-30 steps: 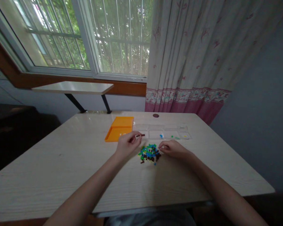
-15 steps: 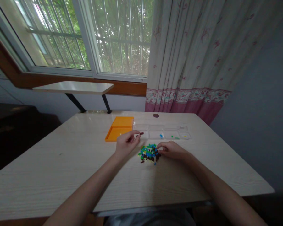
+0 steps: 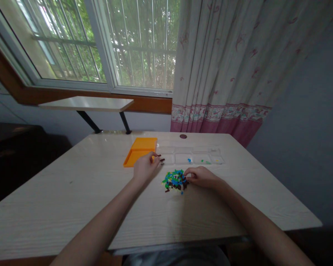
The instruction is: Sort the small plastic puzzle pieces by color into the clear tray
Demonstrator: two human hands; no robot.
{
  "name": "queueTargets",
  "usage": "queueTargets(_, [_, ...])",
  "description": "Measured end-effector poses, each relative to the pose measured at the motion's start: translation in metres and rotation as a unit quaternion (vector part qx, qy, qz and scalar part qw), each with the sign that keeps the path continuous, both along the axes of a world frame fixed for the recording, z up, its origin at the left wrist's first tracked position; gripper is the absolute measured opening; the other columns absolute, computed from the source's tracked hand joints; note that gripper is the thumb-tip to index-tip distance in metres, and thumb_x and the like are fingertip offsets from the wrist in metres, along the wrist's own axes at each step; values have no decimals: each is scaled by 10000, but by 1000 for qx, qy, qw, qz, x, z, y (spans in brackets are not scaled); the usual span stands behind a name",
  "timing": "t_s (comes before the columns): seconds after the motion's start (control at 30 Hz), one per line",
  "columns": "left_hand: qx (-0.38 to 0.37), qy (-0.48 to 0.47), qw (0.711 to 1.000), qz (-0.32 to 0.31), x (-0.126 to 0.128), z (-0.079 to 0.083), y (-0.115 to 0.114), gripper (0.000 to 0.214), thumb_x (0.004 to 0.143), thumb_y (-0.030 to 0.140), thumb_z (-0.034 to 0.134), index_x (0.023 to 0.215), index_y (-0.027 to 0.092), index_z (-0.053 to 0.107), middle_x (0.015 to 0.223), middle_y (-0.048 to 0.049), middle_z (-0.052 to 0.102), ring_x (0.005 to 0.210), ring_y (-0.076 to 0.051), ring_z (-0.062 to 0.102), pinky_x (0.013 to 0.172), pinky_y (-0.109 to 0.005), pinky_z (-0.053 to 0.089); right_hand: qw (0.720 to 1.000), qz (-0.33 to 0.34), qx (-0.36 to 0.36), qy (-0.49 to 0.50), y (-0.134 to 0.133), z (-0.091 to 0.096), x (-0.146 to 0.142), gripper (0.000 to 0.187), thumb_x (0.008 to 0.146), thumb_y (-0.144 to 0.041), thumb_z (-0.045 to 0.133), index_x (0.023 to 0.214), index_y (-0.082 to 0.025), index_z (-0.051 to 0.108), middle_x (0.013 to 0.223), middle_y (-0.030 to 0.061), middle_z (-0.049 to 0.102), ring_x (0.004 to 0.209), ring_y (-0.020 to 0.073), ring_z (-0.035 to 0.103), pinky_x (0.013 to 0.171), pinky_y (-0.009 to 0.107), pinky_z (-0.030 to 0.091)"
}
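A small pile of tiny bricks (image 3: 174,180), green, blue, brown and yellow, lies on the pale wooden table (image 3: 72,199). My left hand (image 3: 144,168) reaches to the left end of a clear compartment tray (image 3: 180,150). Its fingertips pinch a tiny brown brick (image 3: 158,156), and another brown brick (image 3: 162,160) lies just beside them in the tray. My right hand (image 3: 202,176) rests on the table at the pile's right edge. Its thumb and forefinger are pressed together among the bricks, and what they grip is too small to make out.
An orange lid (image 3: 141,150) lies left of the clear tray, which holds a few blue, green and yellow bricks in separate compartments. A cable hole (image 3: 183,136) sits near the table's far edge. Behind are a window, a small shelf and a curtain.
My left hand has moved forward and slightly left, carrying the brown brick from above the pile to the tray's left compartment. My right hand has shifted a little left into the pile's edge.
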State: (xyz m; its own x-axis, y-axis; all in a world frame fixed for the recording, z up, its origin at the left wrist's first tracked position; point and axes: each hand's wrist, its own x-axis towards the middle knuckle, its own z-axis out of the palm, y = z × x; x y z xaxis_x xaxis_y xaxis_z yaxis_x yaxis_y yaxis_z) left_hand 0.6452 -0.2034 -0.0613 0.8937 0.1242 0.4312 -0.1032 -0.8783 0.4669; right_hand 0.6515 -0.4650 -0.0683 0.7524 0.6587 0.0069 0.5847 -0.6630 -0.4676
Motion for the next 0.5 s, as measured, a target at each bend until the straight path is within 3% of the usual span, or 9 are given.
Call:
queueTargets(0.13, [42, 56, 996, 51, 5, -4, 2, 322, 765, 457, 435, 872, 226, 632, 660, -17, 608, 595, -156, 531, 492, -220, 265, 1000, 0, -6, 2, 0, 2, 0, 233, 774, -305, 514, 965, -226, 621, 612, -25, 570, 547, 98, 479, 526, 189, 296])
queueTargets(0.27, [46, 56, 997, 36, 3, 0, 1, 376, 805, 481, 372, 917, 223, 623, 664, -22, 618, 599, -154, 538, 498, -219, 267, 1000, 0, -4, 1, 1, 4, -1, 218, 773, -297, 510, 939, -223, 630, 619, -23, 575, 558, 97, 483, 538, 188, 304])
queueTargets(0.37, [48, 42, 998, -16, -1, 2, -2, 354, 828, 439, 358, 850, 200, 619, 612, -11, 599, 546, -131, 517, 486, -208, 261, 1000, -2, 0, -3, 2, 4, -2, 207, 769, -289, 512, 926, -222, 631, 607, -29, 565, 549, 92, 477, 538, 186, 304])
queueTargets(0.5, [76, 12, 987, -139, -10, 2, -9, 284, 828, 370, 393, 785, 182, 602, 564, 2, 572, 518, -114, 509, 490, -195, 280, 1000, -2, 5, -2, 2, 2, -1, 187, 764, -287, 525, 906, -224, 629, 599, -34, 549, 547, 90, 472, 522, 183, 292])
